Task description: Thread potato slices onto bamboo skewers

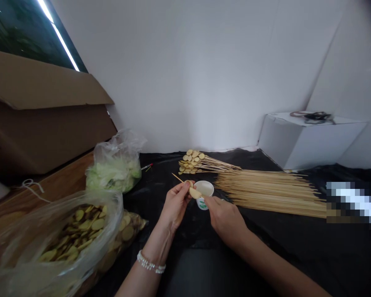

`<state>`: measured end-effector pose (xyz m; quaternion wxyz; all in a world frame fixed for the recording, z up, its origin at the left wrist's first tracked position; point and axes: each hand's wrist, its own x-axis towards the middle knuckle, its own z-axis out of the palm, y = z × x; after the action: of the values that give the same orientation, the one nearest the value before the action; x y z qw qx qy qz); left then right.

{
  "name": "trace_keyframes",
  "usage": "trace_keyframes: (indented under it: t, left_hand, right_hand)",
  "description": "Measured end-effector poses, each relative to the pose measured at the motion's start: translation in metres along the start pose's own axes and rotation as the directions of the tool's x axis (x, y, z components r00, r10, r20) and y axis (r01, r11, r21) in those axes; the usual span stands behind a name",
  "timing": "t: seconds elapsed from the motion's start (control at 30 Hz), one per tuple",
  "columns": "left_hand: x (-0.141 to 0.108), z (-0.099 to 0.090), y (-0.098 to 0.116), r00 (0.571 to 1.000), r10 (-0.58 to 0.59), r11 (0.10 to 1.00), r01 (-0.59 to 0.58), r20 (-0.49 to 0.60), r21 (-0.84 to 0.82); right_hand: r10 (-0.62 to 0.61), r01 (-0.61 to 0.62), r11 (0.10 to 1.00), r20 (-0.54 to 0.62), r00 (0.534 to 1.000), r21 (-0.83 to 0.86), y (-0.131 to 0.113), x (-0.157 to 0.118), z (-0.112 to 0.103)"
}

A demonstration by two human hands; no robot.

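My left hand (178, 202) pinches a pale, round potato slice (189, 184) that sits on a thin wooden skewer (177, 177). The skewer's point sticks out past my left fingers. A second potato slice (195, 193) is on the same skewer, between my two hands. My right hand (224, 216) is closed around the skewer's other end, which is mostly hidden by the fingers. Just behind the hands stands a white paper cup (205, 188) with a green print. Farther back lie finished-looking skewers of potato slices (191, 159), their sticks pointing right.
A wide layer of bare wooden skewers (272, 192) lies right on the black sheet (179, 264). At left are an open plastic bag of potato slices (77, 231), a bag of pale green vegetable (114, 173) and a cardboard box (46, 132). A white box (299, 140) stands back right.
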<state>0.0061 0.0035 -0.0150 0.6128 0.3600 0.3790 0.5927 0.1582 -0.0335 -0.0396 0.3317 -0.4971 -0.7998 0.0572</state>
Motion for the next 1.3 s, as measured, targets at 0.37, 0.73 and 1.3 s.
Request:
trace_keyframes:
  t: [0.37, 0.73, 1.3]
  left_hand:
    - [0.000, -0.001, -0.001, 1.000, 0.003, 1.000, -0.003, -0.021, 0.002]
    - [0.001, -0.001, -0.002, 0.999, 0.001, 1.000, -0.001, -0.049, 0.003]
    - [0.002, -0.001, 0.001, 0.998, 0.020, 1.000, -0.021, -0.067, -0.015]
  right_hand:
    - [0.025, -0.039, 0.984, 0.080, 0.996, 0.176, 0.005, 0.004, -0.003]
    - [0.103, -0.161, 0.911, 0.170, 0.980, 0.378, 0.003, 0.007, -0.005]
    - [-0.192, 0.156, 0.915, -0.061, 0.980, -0.373, 0.004, -0.004, 0.004]
